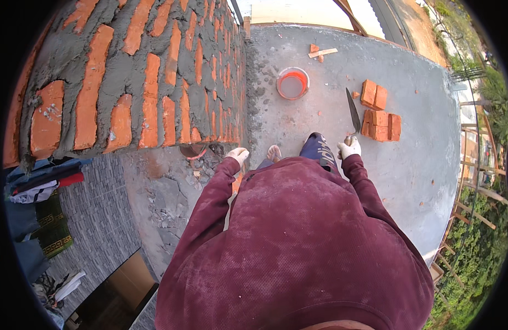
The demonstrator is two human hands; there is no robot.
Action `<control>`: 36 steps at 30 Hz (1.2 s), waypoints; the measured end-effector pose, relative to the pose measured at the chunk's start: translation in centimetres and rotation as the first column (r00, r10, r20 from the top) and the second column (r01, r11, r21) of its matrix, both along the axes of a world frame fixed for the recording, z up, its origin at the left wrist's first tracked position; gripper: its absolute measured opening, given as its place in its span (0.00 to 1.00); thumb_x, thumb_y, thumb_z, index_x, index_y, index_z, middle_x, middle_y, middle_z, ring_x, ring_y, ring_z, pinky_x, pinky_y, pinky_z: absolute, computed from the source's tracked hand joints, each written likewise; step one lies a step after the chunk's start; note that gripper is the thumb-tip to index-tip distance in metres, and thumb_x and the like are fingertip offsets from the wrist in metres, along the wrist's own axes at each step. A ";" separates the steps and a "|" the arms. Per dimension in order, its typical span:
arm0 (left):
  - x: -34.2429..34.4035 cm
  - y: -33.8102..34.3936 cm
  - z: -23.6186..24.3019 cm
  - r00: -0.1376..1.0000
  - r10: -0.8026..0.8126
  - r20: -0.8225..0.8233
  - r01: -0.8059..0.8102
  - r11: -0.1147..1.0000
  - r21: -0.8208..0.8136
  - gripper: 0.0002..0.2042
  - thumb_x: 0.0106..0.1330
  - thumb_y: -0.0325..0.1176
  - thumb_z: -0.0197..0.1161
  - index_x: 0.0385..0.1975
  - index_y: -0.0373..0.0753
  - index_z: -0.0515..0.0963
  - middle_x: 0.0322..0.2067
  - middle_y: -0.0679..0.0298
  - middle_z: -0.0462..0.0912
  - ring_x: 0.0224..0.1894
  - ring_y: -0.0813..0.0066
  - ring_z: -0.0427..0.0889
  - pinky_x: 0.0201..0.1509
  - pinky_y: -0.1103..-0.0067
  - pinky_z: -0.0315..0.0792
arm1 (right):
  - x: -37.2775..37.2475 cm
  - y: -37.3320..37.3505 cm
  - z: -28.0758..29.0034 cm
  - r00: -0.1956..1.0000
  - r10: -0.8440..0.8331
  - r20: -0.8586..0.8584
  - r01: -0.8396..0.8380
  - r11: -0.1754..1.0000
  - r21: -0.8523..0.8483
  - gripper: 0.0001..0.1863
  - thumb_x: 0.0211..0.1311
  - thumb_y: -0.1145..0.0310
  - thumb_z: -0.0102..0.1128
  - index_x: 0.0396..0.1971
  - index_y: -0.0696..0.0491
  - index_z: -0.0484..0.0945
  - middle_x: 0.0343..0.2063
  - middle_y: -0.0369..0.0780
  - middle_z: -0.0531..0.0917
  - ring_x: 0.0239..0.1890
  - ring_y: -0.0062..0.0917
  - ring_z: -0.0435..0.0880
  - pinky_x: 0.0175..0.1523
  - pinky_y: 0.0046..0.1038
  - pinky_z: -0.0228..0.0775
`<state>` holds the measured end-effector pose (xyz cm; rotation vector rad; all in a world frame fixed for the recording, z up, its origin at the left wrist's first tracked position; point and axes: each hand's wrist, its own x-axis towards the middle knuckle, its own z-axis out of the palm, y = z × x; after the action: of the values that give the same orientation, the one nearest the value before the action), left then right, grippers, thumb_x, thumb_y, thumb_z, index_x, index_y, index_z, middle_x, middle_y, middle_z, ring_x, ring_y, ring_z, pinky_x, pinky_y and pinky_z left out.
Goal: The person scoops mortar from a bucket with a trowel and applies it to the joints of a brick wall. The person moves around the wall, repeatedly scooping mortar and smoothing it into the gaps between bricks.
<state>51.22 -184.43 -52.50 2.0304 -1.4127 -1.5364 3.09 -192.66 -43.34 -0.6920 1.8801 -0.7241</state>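
In my right hand (349, 147), in a white glove, is the handle of a pointed trowel (353, 113). Its dark blade points forward, away from me, over the concrete floor. My left hand (239, 155), also gloved in white, hangs beside the end of the brick wall (149, 99); its fingers are curled closed and no held thing shows. Grey mortar fills the wide joints between the wall's orange bricks. Just right of the trowel lie two small groups of orange bricks, a nearer one (381, 126) and a farther one (373, 95).
An orange bucket (278, 83) with greyish contents stands ahead on the concrete floor (331, 71). Beyond it lie brick pieces and a wood strip (323, 53). Rubble (168, 203) and a second container (193, 151) are at left. Wooden framing (479, 187) and greenery border the right edge.
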 end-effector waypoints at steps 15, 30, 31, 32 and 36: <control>-24.8 1.0 1.3 0.516 0.852 0.087 -0.853 0.502 0.141 0.25 0.74 0.52 0.53 0.55 0.36 0.79 0.46 0.54 0.86 0.49 0.63 0.84 0.54 0.69 0.74 | -11.2 -36.5 -1.6 0.336 0.911 0.240 -0.820 0.157 0.551 0.13 0.63 0.63 0.67 0.26 0.52 0.74 0.12 0.35 0.75 0.09 0.21 0.71 0.14 0.26 0.60; -54.9 -8.5 5.1 0.523 0.816 -0.247 -0.815 0.563 0.135 0.22 0.70 0.51 0.55 0.54 0.42 0.80 0.49 0.52 0.84 0.56 0.54 0.80 0.61 0.66 0.71 | -8.3 -48.0 3.7 -0.178 0.969 0.173 -0.757 -0.247 0.606 0.12 0.58 0.72 0.66 0.31 0.52 0.68 0.18 0.36 0.73 0.13 0.23 0.71 0.16 0.31 0.63; -55.6 -9.3 6.3 0.525 0.781 -0.340 -0.820 0.570 0.043 0.21 0.70 0.50 0.55 0.53 0.43 0.81 0.47 0.53 0.85 0.54 0.54 0.81 0.60 0.66 0.71 | -7.5 -45.8 6.5 -0.219 0.950 0.223 -0.758 -0.310 0.574 0.12 0.61 0.69 0.65 0.30 0.53 0.68 0.18 0.36 0.73 0.13 0.22 0.71 0.15 0.31 0.64; -57.4 -9.8 5.3 0.542 0.757 -0.365 -0.816 0.578 -0.015 0.21 0.70 0.50 0.56 0.54 0.42 0.80 0.48 0.54 0.85 0.54 0.57 0.81 0.60 0.67 0.72 | -6.8 -43.7 8.6 -0.317 0.919 0.234 -0.729 -0.394 0.560 0.14 0.62 0.64 0.67 0.34 0.55 0.71 0.19 0.35 0.72 0.14 0.21 0.71 0.17 0.28 0.64; -61.7 -14.0 0.5 0.547 0.631 -0.550 -0.745 0.667 0.025 0.22 0.71 0.49 0.58 0.56 0.42 0.80 0.49 0.59 0.85 0.52 0.68 0.82 0.58 0.70 0.73 | -8.2 -41.7 9.8 -0.849 0.529 0.018 -0.506 -0.821 0.264 0.25 0.57 0.52 0.72 0.39 0.58 0.76 0.23 0.40 0.79 0.19 0.23 0.79 0.25 0.29 0.75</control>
<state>-10.46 -198.41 -51.99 1.5482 -0.4164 -1.3157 -5.11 -234.34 -33.58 -2.1667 0.0342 1.1807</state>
